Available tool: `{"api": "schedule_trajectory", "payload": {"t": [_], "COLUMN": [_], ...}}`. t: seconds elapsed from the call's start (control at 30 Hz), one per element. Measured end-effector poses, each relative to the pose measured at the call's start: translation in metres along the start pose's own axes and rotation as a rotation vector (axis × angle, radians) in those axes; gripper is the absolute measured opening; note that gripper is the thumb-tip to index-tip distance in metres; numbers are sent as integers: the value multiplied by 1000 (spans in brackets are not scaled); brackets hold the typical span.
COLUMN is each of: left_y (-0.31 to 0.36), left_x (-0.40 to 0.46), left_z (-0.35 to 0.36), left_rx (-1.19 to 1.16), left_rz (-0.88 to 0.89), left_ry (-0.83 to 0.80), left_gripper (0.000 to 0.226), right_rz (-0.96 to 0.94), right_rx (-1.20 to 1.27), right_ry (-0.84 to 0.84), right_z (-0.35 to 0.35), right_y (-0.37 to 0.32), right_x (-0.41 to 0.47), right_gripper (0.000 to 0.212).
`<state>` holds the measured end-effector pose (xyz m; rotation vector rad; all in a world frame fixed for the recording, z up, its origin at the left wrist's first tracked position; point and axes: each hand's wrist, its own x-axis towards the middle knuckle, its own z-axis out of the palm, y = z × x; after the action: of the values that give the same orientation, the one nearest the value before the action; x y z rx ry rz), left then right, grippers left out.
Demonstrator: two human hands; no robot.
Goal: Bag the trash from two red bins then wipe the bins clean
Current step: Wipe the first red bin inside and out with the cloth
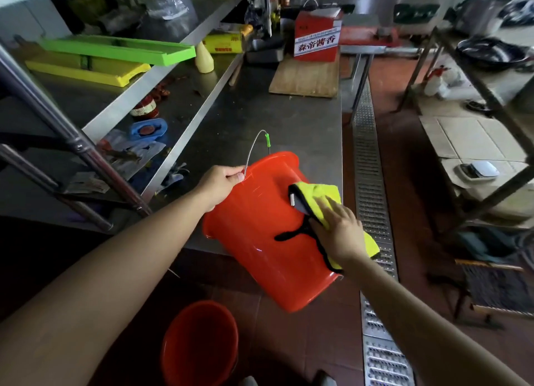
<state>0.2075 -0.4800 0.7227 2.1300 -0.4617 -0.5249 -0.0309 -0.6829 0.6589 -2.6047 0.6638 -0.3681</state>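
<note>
Two red bins: one tilted on the counter edge (260,241), one on the floor (199,345). One yellow cloth (320,196). Two hands: left (221,183), right (339,229).

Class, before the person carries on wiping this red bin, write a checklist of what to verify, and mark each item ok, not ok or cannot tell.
1. Left hand grips the tilted red bin at its rim: ok.
2. Right hand presses the yellow cloth flat on the bin's outer wall: ok.
3. Bin steadied against the steel counter: cannot tell.
4. Inside of this bin emptied: cannot tell, its mouth faces away.
5. Second red bin on the floor wiped: cannot tell.
</note>
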Motion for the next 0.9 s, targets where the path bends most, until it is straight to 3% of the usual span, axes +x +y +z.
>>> {"api": "schedule_trajectory", "payload": {"t": [0.1, 0.17, 0.23, 0.33, 0.47, 0.53, 0.6, 0.7, 0.8, 0.9], "left_y": [-3, -5, -5, -5, -5, -3, -1, 3, 4, 5], "left_x": [0, 2, 1, -1, -5, -5, -4, -2, 0, 2], "left_z": [-3, -5, -6, -7, -8, -8, -7, -6, -6, -5], "left_rx": [-50, -60, -60, -118, -125, -110, -103, -140, -156, -190], "left_rz": [8, -5, -11, -34, -60, -55, -57, -74, -85, -88], "left_ry": [-22, -34, -53, -84, -100, -99, -96, -104, -120, -145], "left_gripper": [33, 33, 34, 35, 38, 39, 38, 37, 35, 33], "right_rz": [-338, -589, -714, -588, 75, 173, 113, -123, -353, -425], "right_rx": [-231, -336, -390, -292, 78, 183, 103, -116, -246, -313], "right_ry": [115, 91, 71, 35, 28, -34, -4, 131, 130, 103], "right_z": [27, 44, 46, 28, -6, -9, -5, 12, 29, 36], "right_y": [-38, -52, -51, -28, 22, 34, 27, 8, 0, -10], "right_x": [-50, -77, -86, -71, -35, -29, -40, -84, -120, -127], "right_gripper": [64, 58, 55, 63, 55, 56, 55, 58, 63, 59]}}
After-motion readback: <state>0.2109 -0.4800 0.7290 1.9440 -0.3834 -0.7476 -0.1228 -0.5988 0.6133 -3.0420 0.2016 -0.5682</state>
